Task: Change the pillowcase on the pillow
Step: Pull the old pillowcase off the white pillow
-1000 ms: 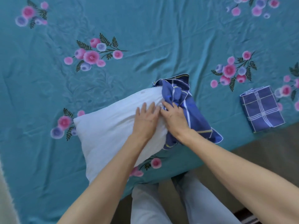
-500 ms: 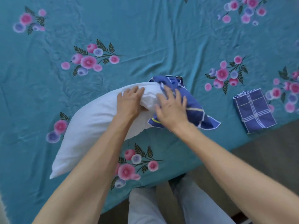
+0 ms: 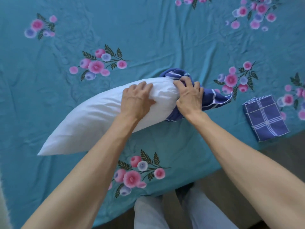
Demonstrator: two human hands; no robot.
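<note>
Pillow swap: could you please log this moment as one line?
left hand grips pillow | right hand grips bunched pillowcase | folded pillowcase on bed

A big teal bed sheet (image 3: 148, 30) w/ pink & purple flower bunches covers the bed, a bit wrinkly. Gray-brown floor (image 3: 280, 146) shows at the bottom right. The person's legs in light pants (image 3: 148, 215) stand by the bed edge.

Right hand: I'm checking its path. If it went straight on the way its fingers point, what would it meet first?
The right hand would likely first meet the bunched blue pillowcase it grips, then the teal bedsheet; depth is unclear.
</note>
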